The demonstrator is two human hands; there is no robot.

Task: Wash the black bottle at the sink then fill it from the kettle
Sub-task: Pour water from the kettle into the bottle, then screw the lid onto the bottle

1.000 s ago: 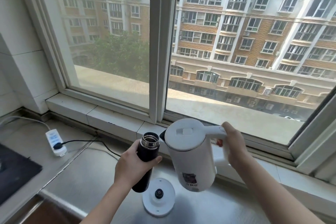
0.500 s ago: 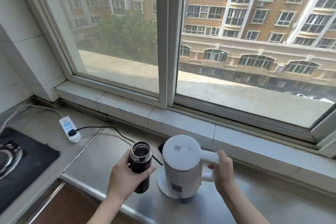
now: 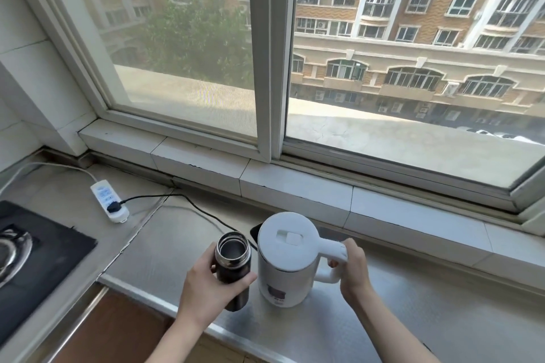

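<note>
The black bottle (image 3: pixel 233 259) stands upright with no cap, its steel mouth showing, just left of the kettle. My left hand (image 3: pixel 206 289) grips the bottle's body from the near side. The white kettle (image 3: pixel 287 259) sits upright on the steel counter (image 3: pixel 383 318), lid closed, its base hidden beneath it. My right hand (image 3: pixel 352 267) curls round the kettle's handle on its right side. The sink is out of view.
A white power strip (image 3: pixel 109 200) with a black plug lies at the left, and its black cord runs to the kettle. A black gas hob (image 3: pixel 38 262) fills the far left. The tiled window ledge (image 3: pixel 295 183) runs behind the counter.
The kettle was tilted in the air beside the bottle's mouth; it has come down upright onto its base. The bottle stayed in my left hand and is now held lower.
</note>
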